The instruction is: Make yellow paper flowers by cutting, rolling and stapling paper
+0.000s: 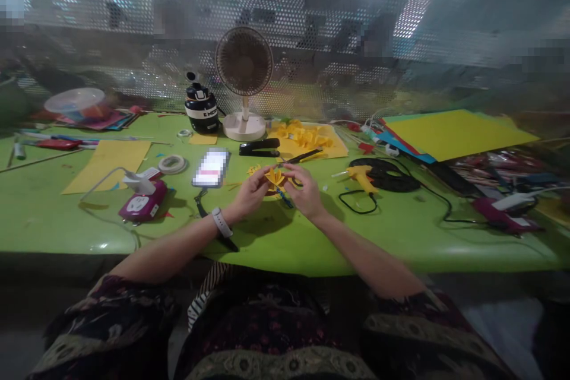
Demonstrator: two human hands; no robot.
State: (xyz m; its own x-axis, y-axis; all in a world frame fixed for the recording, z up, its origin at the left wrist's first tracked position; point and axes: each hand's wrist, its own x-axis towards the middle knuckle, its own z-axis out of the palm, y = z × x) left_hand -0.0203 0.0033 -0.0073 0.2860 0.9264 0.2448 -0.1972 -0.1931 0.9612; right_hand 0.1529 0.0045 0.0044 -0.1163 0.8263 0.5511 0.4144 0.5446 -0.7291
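"Where is the small folded yellow paper piece?"

"Just above the green tabletop, between the bare left hand and the bare right hand."

"How are they gripping it?"

"Each seems to pinch an edge between thumb and fingers; the exact contact is too small to make out."

"Which hand is nearer?"

"Neither, clearly: it lies to the right of the left fingertips and to the left of the right ones. Its points flare upward, away from the wearer, but I can't tell a long axis."

"And around it?"

"A slim dark-blue tool lies just below, by the right hand. Beyond are a black stapler and a heap of crumpled yellow paper pieces; the yellow glue gun lies to the right, apart from both hands."
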